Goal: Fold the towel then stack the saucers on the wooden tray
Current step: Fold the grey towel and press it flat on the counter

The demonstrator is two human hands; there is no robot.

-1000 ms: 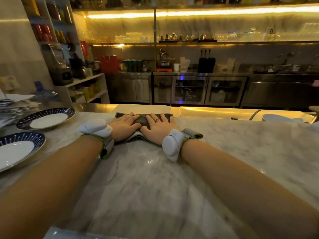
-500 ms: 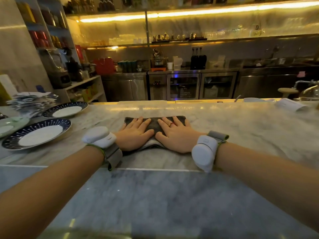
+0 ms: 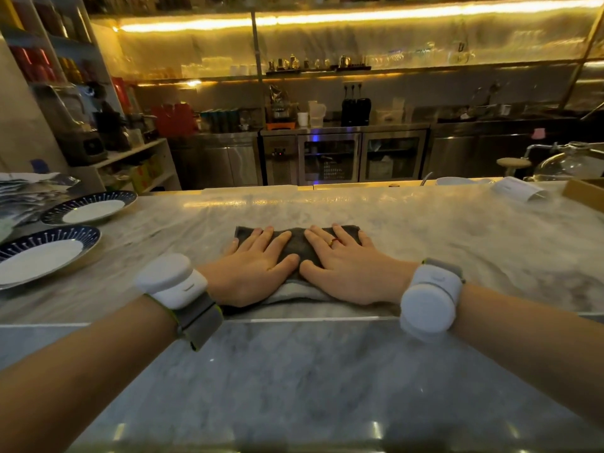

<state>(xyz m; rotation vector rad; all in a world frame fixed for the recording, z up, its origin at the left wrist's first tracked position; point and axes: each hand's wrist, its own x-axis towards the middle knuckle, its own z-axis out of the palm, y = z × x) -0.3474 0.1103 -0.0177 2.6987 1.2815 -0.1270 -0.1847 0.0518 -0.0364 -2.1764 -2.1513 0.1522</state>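
Item: dark towel (image 3: 295, 245), folded, mid marble counter (image 3: 425, 223).
Our left hand (image 3: 250, 273) and right hand (image 3: 351, 268) lie flat, fingers spread, grasping nothing; we should press evenly outward. Saucers (image 3: 45, 253) wait left.

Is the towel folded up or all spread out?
Folded. The dark towel is a narrow band with a paler layer at its near edge, pressed flat under the left hand and right hand.
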